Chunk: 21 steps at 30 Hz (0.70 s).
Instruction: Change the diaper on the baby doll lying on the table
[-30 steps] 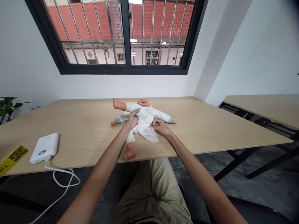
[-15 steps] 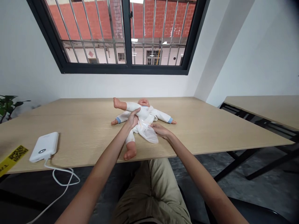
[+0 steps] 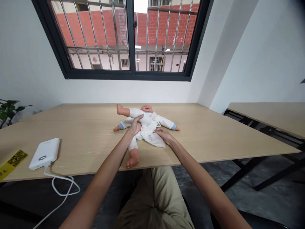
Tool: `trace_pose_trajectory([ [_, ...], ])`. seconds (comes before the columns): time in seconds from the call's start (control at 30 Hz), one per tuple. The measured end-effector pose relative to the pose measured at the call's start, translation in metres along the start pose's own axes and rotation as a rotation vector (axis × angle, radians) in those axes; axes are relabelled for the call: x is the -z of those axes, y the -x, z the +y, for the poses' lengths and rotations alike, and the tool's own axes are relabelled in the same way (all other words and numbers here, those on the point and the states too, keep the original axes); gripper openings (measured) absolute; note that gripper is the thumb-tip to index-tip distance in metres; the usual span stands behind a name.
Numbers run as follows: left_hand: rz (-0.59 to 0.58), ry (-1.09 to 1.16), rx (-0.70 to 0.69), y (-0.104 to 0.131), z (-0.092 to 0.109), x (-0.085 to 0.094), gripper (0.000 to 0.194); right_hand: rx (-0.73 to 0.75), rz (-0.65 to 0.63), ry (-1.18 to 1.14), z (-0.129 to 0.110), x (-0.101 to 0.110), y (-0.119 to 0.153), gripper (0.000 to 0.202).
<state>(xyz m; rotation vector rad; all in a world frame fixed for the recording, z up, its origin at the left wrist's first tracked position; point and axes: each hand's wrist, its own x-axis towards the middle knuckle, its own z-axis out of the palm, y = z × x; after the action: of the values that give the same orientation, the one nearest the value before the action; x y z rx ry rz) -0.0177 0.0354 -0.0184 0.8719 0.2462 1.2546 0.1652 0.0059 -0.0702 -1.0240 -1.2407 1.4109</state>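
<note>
In the head view, we have the baby doll (image 3: 148,120) on its back on the pale wooden table (image 3: 202,136), its head towards the window (image 3: 132,75) and its arms spread. Its clothes are white with blue cuffs. One leg swings up and out to the left, over an arm; the other points towards us, its foot near the table's edge.

Our left hand (image 3: 135,126) has its fingers closed around the thigh of the swung-out leg. Our right hand (image 3: 164,135) has its fingers narrow at the side of a thin white sheet (image 3: 154,140) spread over the doll's lower body; we cannot tell whether they pinch it.

To our left lies a white power bank (image 3: 46,152) with a white cable (image 3: 56,191) hanging over the edge; the mark on its round spot is too small to read. Nearer the corner, a yellow label (image 3: 12,163) carries a black square code and a few cut-off letters that we cannot make out. A green plant (image 3: 9,109) stands at the far left
</note>
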Motion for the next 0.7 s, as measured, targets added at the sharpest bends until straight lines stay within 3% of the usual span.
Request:
trace_pose_trajectory([
  [0.13,-0.008,-0.001,-0.004,-0.0022,-0.0017,0.0054,0.04,0.033,0.199,0.03,-0.0012,-0.0011,-0.0028,0.025],
  [0.47,0.018,0.047,-0.015,-0.0029,-0.0017,0.0057,0.04,0.002,0.122,-0.088,0.0028,0.0034,-0.0062,0.037],
  [0.7,0.022,0.046,-0.013,-0.0017,-0.0016,0.0038,0.039,0.042,0.155,-0.183,-0.0016,0.0027,-0.0045,0.051],
])
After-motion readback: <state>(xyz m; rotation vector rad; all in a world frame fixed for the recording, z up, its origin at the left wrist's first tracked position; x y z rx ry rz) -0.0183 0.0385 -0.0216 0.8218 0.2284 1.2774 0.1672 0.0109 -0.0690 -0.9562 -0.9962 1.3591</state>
